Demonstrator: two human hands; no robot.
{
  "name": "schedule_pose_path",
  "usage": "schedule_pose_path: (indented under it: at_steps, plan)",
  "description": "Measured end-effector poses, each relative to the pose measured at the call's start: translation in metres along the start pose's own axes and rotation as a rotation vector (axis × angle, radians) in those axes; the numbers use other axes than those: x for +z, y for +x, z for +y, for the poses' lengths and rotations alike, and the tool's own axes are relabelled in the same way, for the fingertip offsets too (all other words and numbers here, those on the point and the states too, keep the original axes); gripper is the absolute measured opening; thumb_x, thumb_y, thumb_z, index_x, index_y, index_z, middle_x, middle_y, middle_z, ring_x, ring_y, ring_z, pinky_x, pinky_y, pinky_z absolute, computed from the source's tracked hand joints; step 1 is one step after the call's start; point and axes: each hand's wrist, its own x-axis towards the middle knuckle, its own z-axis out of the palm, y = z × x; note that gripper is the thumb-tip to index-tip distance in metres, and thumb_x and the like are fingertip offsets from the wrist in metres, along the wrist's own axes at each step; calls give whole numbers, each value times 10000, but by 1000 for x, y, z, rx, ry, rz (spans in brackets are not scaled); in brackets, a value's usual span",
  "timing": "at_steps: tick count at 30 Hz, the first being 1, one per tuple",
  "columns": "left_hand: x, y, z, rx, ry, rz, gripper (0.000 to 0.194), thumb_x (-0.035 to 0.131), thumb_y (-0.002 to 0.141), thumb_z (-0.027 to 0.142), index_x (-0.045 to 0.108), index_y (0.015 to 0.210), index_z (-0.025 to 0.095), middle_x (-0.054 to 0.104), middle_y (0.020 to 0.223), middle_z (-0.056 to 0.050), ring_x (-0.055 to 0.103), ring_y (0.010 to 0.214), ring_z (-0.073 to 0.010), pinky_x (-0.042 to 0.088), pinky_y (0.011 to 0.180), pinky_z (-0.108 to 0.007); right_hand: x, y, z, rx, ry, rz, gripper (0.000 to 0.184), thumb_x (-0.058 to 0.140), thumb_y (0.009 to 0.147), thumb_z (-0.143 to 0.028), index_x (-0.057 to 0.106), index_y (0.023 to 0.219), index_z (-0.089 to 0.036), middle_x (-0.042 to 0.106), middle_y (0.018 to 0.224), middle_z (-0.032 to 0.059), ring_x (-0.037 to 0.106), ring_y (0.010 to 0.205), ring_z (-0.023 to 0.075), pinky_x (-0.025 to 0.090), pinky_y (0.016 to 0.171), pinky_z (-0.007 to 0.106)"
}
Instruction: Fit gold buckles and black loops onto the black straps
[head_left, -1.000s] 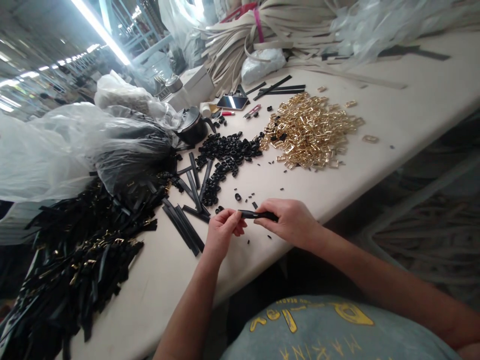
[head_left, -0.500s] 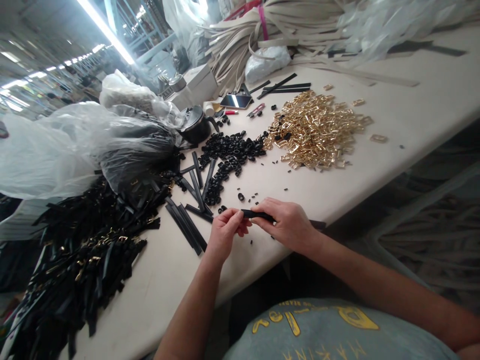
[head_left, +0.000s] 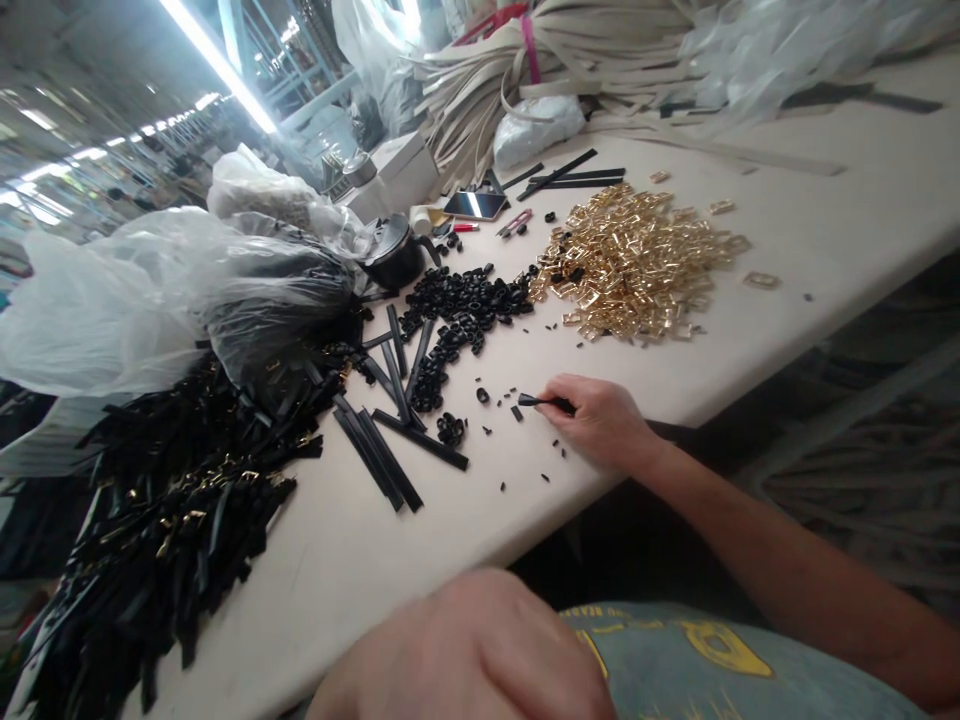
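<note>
Black strip (head_left: 529, 400) gripped in the right hand (head_left: 600, 418), on the near side of the gold buckle pile (head_left: 630, 262).
The right hand is closed around the strip, whose end pokes out past the thumb and fingers; the left hand (head_left: 480, 650) is blurred, much nearer the camera than the pile, its fingers hidden, so I cannot tell how far open it is or whether it holds anything. Small black bits (head_left: 517, 413) dot the counter (head_left: 315, 590) in front of the pile. Black rings (head_left: 457, 300) spread just left of the pile, with loose black strips (head_left: 420, 439) farther left and nearer. Beige straps (head_left: 469, 100) lie behind the pile.
</note>
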Motion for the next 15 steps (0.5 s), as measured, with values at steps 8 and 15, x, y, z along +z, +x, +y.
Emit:
schedule_pose_path:
  at_steps: [8, 15]
  plan:
    - [-25, 96, -77, -72, 190, 102, 119, 610, 867, 315, 699, 838, 241, 693, 886, -68, 653, 835, -191, 521, 790, -334, -3, 2, -2, 64, 56, -31, 74, 600, 821, -214, 648, 766, -205, 682, 746, -3, 589, 662, 143, 369, 610, 234]
    - [-16, 114, -138, -152, 578, -37, 111, 575, 828, 110, 645, 847, 194, 660, 923, -48, 629, 838, -173, 490, 792, -306, -4, 2, -1, 46, 70, -52, 79, 595, 845, -222, 652, 792, -208, 691, 773, -2, 606, 689, 146, 363, 612, 239]
